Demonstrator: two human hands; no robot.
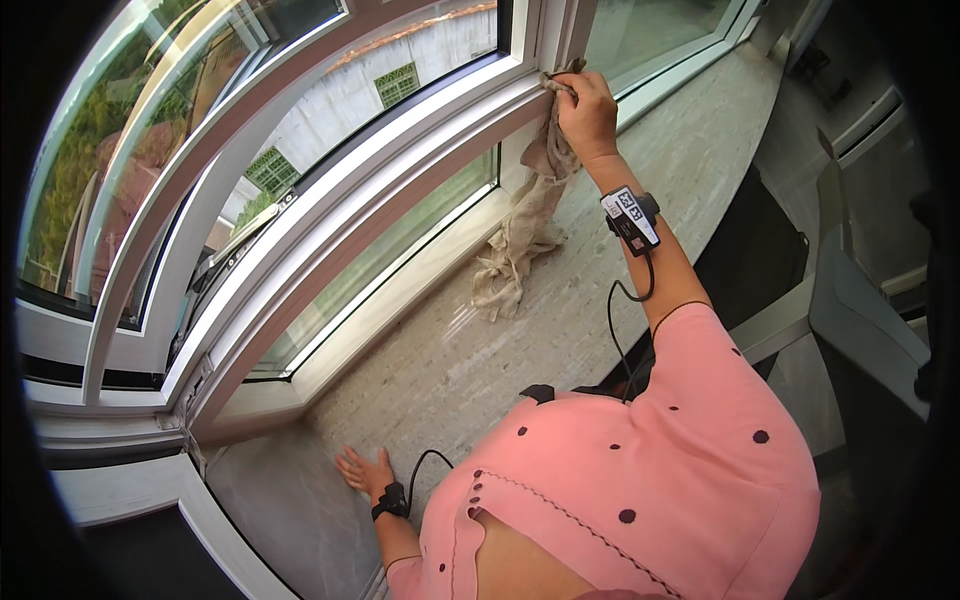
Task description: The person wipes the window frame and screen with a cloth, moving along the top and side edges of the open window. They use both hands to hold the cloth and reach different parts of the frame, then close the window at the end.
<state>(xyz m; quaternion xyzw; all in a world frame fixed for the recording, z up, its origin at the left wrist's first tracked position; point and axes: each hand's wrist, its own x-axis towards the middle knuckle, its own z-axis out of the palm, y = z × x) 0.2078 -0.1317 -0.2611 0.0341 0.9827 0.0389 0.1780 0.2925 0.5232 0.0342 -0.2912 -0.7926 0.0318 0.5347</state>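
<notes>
My right hand [588, 115] is closed on the top of a crumpled, greyish-beige cloth [530, 220] at the corner of the white window frame [440, 160]. From my fingers the cloth hangs down along the frame, its lower end reaching the stone-patterned windowsill [430, 340]. My left hand [366, 472] rests flat on the sill at the lower left, fingers spread, with nothing in it. Each wrist bears a strapped device with a black cable; the right one [630, 220] has a printed label.
An opened window sash [110, 230] stands outward at the upper left, with a pale wall and greenery beyond. A lower glass pane [390, 260] sits beneath the rail. On the right is a grey chair-like piece [860, 320]. White framing [220, 530] edges the lower left.
</notes>
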